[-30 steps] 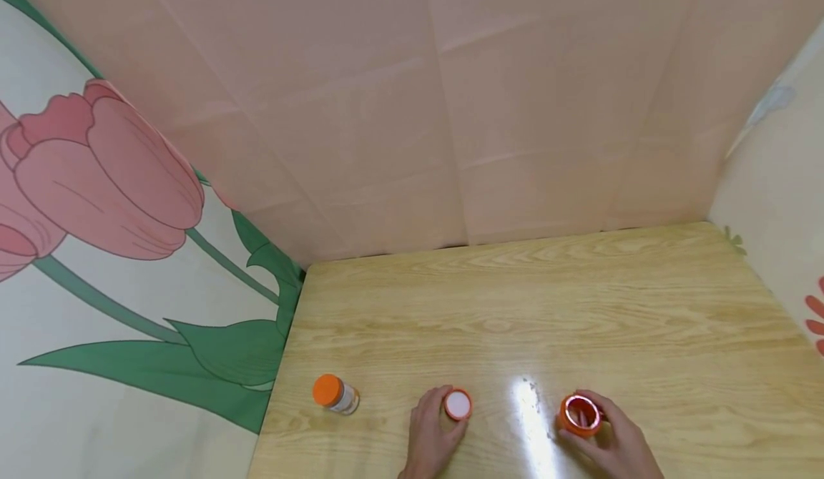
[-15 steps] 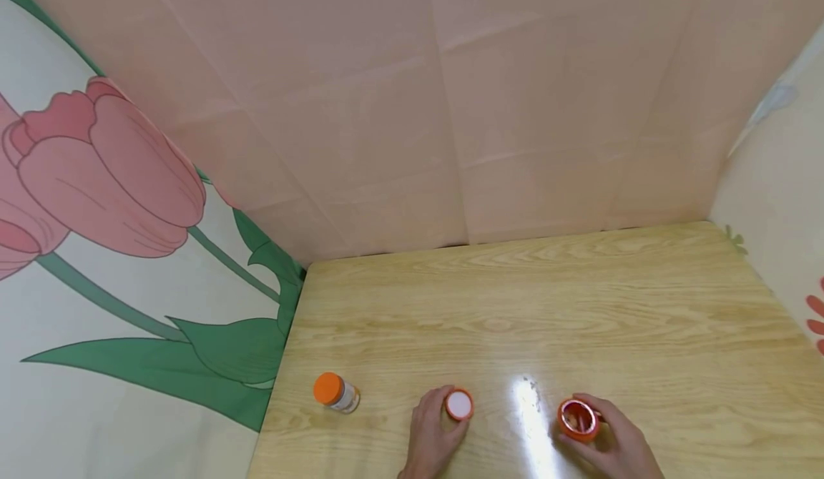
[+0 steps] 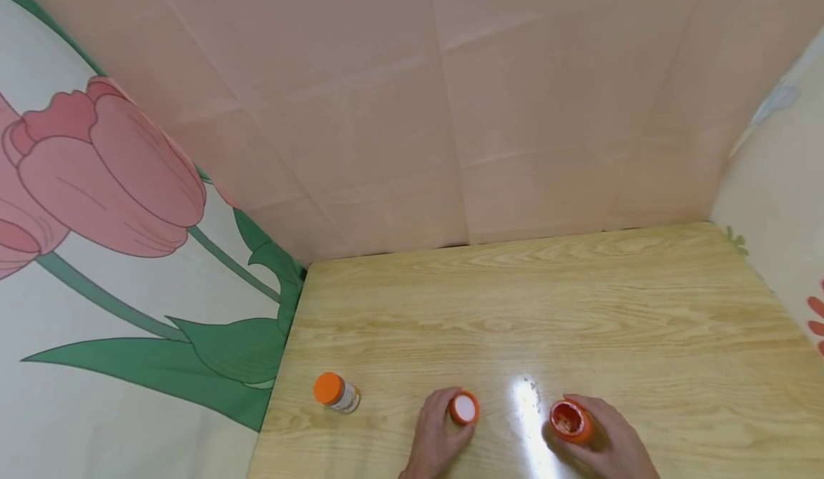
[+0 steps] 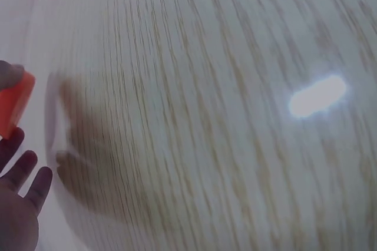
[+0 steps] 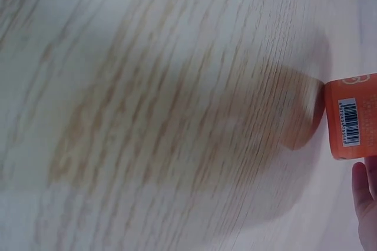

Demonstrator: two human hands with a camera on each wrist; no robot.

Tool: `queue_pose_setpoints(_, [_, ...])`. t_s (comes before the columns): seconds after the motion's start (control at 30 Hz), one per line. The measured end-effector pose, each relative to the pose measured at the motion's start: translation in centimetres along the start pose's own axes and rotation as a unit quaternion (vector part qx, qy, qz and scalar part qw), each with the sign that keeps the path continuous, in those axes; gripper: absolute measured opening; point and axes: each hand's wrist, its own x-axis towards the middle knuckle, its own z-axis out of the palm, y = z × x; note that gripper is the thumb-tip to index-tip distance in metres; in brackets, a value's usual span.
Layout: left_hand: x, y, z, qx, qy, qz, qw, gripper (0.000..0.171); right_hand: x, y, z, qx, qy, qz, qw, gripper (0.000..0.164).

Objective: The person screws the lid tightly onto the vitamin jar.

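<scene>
Table (image 3: 412, 307): yellow-brown wood grain, glossy, far edge running along the foot of the sheet; sheet (image 3: 360, 107): dusty pink, creased in a grid, across the back; left wall (image 3: 129, 422): white, with large pink tulips (image 3: 109, 171), green stems (image 3: 234, 269) and leaves (image 3: 225, 354); right wall (image 3: 785, 200): off-white, with red petals (image 3: 816, 307) and a small green sprig (image 3: 739, 241); light: one white streak (image 3: 531, 422) reflected in the tabletop, nearer the front

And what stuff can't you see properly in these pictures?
Head view: the label on the capped bottle, too small to read.
Head view: what's inside the open jar, too small to tell.
Left wrist view: part of the lid and left hand, cut off by the left edge.
Right wrist view: part of the jar, past the right edge.
</scene>
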Motion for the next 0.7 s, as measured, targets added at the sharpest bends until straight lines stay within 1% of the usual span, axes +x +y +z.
queue_pose_setpoints(0.17, [0.1, 0.2, 0.1, -0.020, -0.004, 0.013, 0.9997, 0.062, 0.0, -0.3, 0.1, -0.010, -0.005, 0.007, 1.000, 0.076])
queue_pose_setpoints(0.37, [0.3, 0.6, -0.1, -0.020, -0.024, 0.005, 0.9995, 0.061, -0.1, -0.6, 0.4, -0.016, -0.009, 0.017, 1.000, 0.076])
queue_pose_setpoints(0.5, [0.5, 0.9, -0.2, -0.018, -0.032, 0.005, 0.9993, 0.059, 0.0, -0.7, 0.6, -0.014, -0.010, 0.023, 1.000, 0.075])
queue_pose_setpoints(0.7, [1.0, 1.3, -0.4, -0.014, -0.027, 0.026, 0.9992, 0.059, 0.2, -1.2, 0.7, -0.027, -0.011, 0.040, 0.999, 0.074])
